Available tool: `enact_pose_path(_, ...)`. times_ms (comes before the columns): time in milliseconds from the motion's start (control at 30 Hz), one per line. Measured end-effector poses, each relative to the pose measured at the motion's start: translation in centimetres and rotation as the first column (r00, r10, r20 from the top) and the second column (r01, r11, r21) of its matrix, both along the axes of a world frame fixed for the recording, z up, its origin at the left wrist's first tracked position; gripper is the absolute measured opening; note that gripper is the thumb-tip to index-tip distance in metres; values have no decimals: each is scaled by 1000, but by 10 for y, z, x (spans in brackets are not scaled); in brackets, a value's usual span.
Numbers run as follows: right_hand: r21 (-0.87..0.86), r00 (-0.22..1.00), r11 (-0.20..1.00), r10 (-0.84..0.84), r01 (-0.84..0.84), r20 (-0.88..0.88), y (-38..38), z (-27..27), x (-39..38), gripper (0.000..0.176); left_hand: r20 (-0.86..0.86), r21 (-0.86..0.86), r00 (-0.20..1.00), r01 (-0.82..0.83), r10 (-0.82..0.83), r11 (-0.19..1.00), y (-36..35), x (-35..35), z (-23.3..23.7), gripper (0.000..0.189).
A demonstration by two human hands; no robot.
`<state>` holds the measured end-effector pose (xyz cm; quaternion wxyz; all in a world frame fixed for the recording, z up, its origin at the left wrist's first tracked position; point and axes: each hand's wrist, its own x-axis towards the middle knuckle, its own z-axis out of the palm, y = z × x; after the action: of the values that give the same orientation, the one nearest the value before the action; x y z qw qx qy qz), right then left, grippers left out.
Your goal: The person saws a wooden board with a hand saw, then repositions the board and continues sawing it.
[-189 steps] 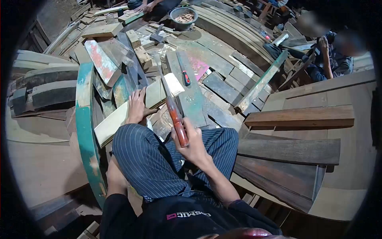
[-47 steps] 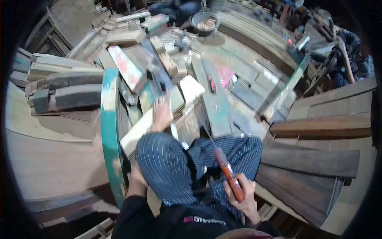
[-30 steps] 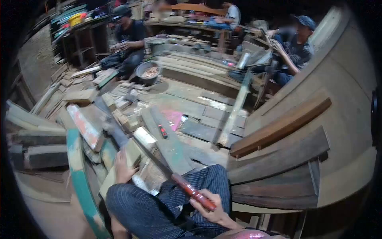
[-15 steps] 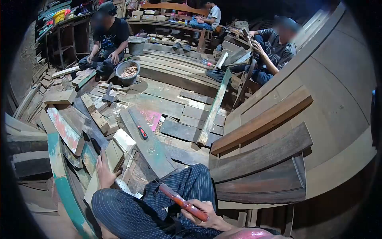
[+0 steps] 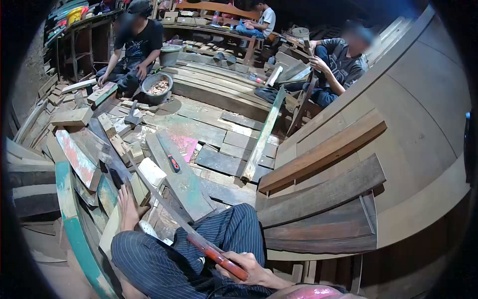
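My right hand [image 5: 244,266] is wrapped round the red-brown handle of a long flat-bladed tool [image 5: 169,212], low over my striped trousers. Its narrow metal blade slants up and left, overlapping the pale wood block [image 5: 152,171] in this view. Beyond my left knee, my left hand [image 5: 128,205] lies on a pale board [image 5: 110,234], fingers stretched forward and thumb to the right. Close to its fingertips is a dark, handle-like piece [image 5: 116,178]. A screwdriver with a red and black handle [image 5: 173,163] rests on a grey plank [image 5: 185,192] ahead.
Stacked offcuts and a green-painted plank [image 5: 82,249] crowd the left side. A hammer [image 5: 132,115] lies ahead, near a bucket of wood chips [image 5: 157,89]. Curved dark boards [image 5: 323,192] lie at right. One person [image 5: 134,50] sits ahead left, another [image 5: 338,65] far right.
The long tool has turned, so its flat blade now shows, reaching over the pale block. My left hand stays on the board. The person ahead left has leaned down, reaching towards a wood block.
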<state>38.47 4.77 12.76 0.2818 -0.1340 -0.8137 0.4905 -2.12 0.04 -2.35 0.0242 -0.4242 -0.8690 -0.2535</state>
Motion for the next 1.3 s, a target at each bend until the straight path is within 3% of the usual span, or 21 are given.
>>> enact_pose_path(133,21,999,999,-49,49,-2,-2,-1,-3,28,45,-25,999,-4,6,1000,1,3,0,123)
enact_pose_path(233,163,985,975,-164,153,60,-3,9,-1,26,26,-80,1000,13,-11,997,0,7,8,118)
enact_pose_path(300,212,977,958,-208,192,55,-2,13,3,25,-33,58,998,55,-53,997,-4,7,4,114)
enact_pose_path(333,236,971,947,-234,216,51,-4,15,5,24,4,-4,1000,1,-1,1000,-2,8,10,114)
enact_pose_path(433,199,965,947,-262,252,23,-17,14,11,24,0,67,1000,-8,8,998,-8,2,11,115)
enact_pose_path(467,326,967,915,-254,236,12,-18,12,12,25,25,82,1000,-8,6,997,-11,1,9,116)
enact_pose_path(567,289,992,949,-129,124,-4,-20,-8,18,25,17,133,1000,-1,-2,991,-13,0,4,121)
enact_pose_path(767,356,992,931,-107,74,74,-22,3,8,24,-16,161,1000,-9,12,987,-11,-4,3,124)
enact_pose_path(833,342,985,933,-153,115,86,-21,-3,10,24,-29,163,1000,9,-4,987,-10,-4,1,125)
enact_pose_path(967,316,987,948,-82,35,137,-20,5,2,27,-56,208,998,20,-8,978,-7,-6,-4,123)
enact_pose_path(1133,258,990,966,-71,37,122,-26,4,-28,31,-97,82,994,67,-59,994,-5,3,6,117)
enact_pose_path(1300,231,995,972,-57,37,83,-13,0,-64,28,-39,177,993,120,-115,977,-1,-5,-1,118)
